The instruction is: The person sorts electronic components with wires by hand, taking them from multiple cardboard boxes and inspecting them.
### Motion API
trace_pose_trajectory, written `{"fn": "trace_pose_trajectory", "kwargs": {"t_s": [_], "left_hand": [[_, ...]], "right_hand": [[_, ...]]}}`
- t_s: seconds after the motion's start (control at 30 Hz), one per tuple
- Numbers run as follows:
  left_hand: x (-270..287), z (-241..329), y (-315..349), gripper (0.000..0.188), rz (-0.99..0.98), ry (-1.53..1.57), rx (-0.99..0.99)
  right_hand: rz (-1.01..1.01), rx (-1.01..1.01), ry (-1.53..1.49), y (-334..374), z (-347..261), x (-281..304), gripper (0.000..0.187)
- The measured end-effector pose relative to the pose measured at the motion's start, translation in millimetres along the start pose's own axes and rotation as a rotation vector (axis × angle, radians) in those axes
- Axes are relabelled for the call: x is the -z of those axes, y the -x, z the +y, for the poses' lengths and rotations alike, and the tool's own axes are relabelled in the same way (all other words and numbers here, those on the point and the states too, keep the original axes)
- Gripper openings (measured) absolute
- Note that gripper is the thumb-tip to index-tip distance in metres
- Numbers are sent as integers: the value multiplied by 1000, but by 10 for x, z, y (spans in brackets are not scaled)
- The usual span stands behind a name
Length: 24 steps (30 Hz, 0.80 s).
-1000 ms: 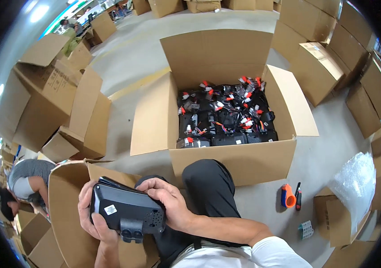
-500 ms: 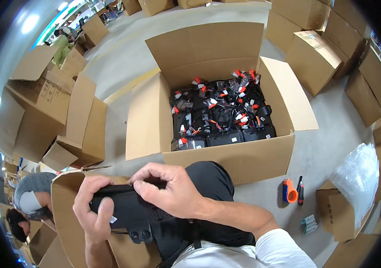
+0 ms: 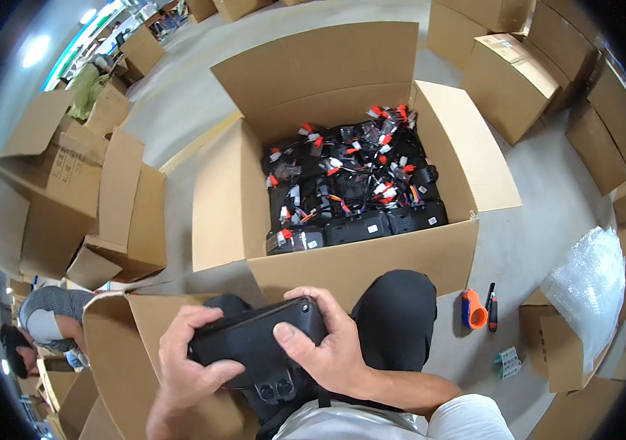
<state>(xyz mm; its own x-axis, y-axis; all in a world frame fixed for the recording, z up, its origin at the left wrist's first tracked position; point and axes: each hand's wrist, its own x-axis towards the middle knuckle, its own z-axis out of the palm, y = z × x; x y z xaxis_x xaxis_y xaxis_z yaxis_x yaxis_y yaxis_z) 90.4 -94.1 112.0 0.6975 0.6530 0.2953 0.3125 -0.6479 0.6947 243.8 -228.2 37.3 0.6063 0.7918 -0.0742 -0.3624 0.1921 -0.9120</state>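
A black plastic device case (image 3: 258, 343) with two round fittings on its lower edge is held above my lap. My left hand (image 3: 190, 359) grips its left end, thumb on the face turned to me. At the other end my right hand (image 3: 336, 359) clasps it, thumb across the face and fingers over the top edge. In front stands a large open carton (image 3: 372, 268). It is filled with similar black cases (image 3: 357, 229) and wires with red and white connectors.
An orange-and-blue tape dispenser (image 3: 475, 309) and a utility knife (image 3: 492, 312) lie on the floor at right, near a small green-and-white packet (image 3: 507, 362). Bubble wrap (image 3: 584, 286) sticks out of a box. Another open box (image 3: 118, 345) stands close at left; a co-worker (image 3: 56, 315) bends beyond it.
The case has moved right and been levelled between my hands. My right hand has shifted from the top middle of the case to its right end. The view has also shifted slightly.
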Motion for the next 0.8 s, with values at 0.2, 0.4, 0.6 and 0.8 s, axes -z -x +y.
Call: {"fn": "trace_pose_trajectory", "kwargs": {"t_s": [0.2, 0.4, 0.6, 0.8], "left_hand": [[-104, 199, -602, 75, -806, -39, 223], [-956, 298, -1410, 83, -314, 765, 400], [-2588, -198, -2513, 48, -285, 896, 252], [-4050, -518, -3390, 48, -156, 998, 164]], "right_hand": [[-41, -41, -299, -169, 26, 343, 82], [-393, -97, -402, -304, 116, 388, 86], [312, 41, -264, -298, 161, 838, 63], [284, 27, 232, -313, -25, 1060, 57]]}}
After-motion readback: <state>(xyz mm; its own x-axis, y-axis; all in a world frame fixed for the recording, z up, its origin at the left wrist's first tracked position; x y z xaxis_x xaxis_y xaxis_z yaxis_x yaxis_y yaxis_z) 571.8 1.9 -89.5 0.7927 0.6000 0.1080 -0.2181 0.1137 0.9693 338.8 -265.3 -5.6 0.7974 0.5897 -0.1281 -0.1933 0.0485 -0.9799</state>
